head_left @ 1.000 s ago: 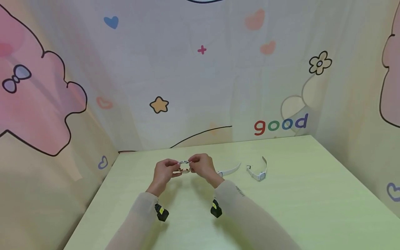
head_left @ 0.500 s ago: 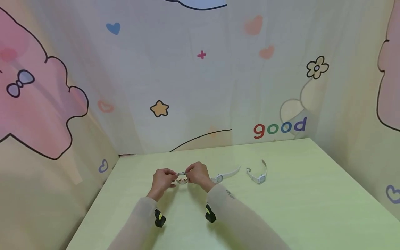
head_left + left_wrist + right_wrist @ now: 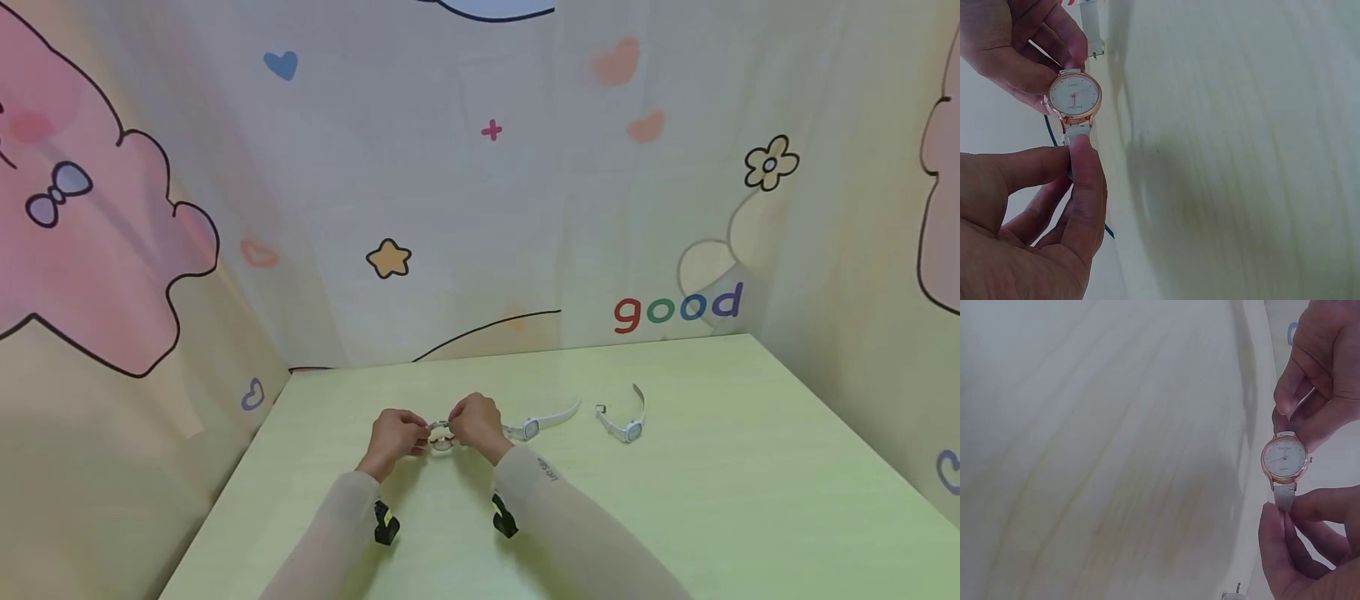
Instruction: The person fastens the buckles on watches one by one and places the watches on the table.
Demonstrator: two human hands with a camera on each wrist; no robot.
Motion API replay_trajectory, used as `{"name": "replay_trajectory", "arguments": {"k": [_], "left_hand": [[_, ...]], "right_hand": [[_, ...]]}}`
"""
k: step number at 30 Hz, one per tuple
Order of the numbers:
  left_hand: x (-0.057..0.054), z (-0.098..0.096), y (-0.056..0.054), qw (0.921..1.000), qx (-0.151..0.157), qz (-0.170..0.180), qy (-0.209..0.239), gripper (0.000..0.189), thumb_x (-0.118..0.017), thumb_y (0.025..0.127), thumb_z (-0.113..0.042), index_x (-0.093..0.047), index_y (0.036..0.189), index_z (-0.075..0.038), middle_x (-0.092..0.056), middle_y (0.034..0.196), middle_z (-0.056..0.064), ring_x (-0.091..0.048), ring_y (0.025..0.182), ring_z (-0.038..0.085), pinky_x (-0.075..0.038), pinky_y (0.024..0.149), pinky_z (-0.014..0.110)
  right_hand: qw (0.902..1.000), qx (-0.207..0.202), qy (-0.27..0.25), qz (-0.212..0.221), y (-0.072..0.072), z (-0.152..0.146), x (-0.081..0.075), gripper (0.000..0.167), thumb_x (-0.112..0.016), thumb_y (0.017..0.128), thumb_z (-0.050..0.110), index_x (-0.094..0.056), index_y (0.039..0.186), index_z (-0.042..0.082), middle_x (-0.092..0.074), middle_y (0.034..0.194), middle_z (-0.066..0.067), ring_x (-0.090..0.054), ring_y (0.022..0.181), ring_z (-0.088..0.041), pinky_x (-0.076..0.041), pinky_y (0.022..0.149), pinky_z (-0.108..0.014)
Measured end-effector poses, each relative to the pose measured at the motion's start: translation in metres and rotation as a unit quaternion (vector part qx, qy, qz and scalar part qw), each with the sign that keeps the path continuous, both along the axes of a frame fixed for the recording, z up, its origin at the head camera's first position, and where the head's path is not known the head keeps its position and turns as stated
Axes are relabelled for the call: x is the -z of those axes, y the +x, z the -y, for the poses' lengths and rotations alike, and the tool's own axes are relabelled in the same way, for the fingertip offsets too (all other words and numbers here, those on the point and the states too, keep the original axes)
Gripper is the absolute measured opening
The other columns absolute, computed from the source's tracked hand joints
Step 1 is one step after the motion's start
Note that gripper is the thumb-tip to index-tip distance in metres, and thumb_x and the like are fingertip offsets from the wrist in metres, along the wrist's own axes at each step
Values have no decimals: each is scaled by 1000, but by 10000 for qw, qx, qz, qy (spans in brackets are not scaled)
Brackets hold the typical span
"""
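The watch (image 3: 1075, 95) faces the person (image 3: 330, 533), its strap (image 3: 1077, 130) running crosswise.

Over the table (image 3: 750, 500), a wristwatch (image 3: 444, 444) is between the left hand (image 3: 395, 435) and right hand (image 3: 477, 422); a second wristwatch (image 3: 531, 429) lies just right of them, a third wristwatch (image 3: 633, 431) farther right, a backdrop (image 3: 480, 192) behind the far edge.

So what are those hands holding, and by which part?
A watch, by its pale strap: the left hand and the right hand each pinch it, on opposite sides of the dial.
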State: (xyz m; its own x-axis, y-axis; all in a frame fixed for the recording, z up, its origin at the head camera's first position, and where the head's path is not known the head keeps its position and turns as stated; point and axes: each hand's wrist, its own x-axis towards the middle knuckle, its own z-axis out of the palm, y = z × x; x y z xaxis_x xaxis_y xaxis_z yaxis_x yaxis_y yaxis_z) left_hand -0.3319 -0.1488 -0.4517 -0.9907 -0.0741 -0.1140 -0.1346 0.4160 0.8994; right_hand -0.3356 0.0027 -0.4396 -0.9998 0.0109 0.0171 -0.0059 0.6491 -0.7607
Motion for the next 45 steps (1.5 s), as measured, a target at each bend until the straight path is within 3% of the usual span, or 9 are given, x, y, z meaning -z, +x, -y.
{"name": "replay_trajectory", "arguments": {"k": [12,16,20,23,27,31,40,45], "left_hand": [[7,1,-2,9995,74,191,-250,11,-69,87,-3,-71,96,4,-71,79,10,-64,61,11,-56,58,24],[8,3,-3,9975,169,196,-663,10,-72,86,-9,-73,92,-1,-70,75,6,-61,62,11,-51,53,24],[8,6,-3,9934,215,202,-1109,13,-72,87,-17,-73,94,-6,-69,79,5,-61,67,13,-49,52,24],[6,8,-1,9926,167,33,-1199,16,-69,89,-19,-72,98,-5,-70,85,7,-63,70,14,-50,54,24],[-1,8,4,9937,113,-327,-1069,18,-66,92,-19,-71,102,-5,-72,93,13,-65,75,17,-53,56,26],[-11,2,10,9955,139,-585,-737,18,-65,92,-18,-69,103,-5,-72,98,17,-67,81,21,-56,57,27],[-36,-18,19,9948,78,-1001,-198,22,-65,92,-17,-68,108,-2,-72,95,15,-68,77,20,-59,58,32],[-44,-27,19,9944,63,-1059,26,25,-65,92,-17,-67,111,-2,-71,98,15,-66,74,16,-60,61,37]], "right_hand": [[9994,-62,347,7,-1,1,7,12,-68,75,2,-76,75,10,-71,79,-5,-56,69,-18,-41,56,-24],[9992,-162,359,54,-1,-2,10,12,-67,77,2,-75,76,10,-72,81,-6,-57,71,-19,-42,58,-24],[9994,-250,211,79,0,-8,9,10,-67,78,3,-75,78,8,-71,80,-5,-56,69,-17,-41,58,-24],[9993,-311,-147,115,2,-13,5,8,-68,79,5,-75,82,7,-72,76,-5,-59,64,-13,-44,56,-21],[9964,-466,-671,206,5,-20,-2,8,-70,83,8,-74,87,5,-73,77,-9,-64,57,-10,-51,53,-19],[9938,-571,-901,324,7,-29,-9,10,-70,86,9,-73,93,3,-74,84,-11,-68,62,-13,-55,55,-21],[9942,-704,-818,-55,11,-53,-24,15,-69,88,14,-72,98,3,-74,88,-10,-72,71,-22,-60,64,-33],[9946,-637,-798,-197,14,-70,-34,16,-69,88,14,-72,99,4,-75,90,-10,-73,74,-24,-59,64,-30]]}}
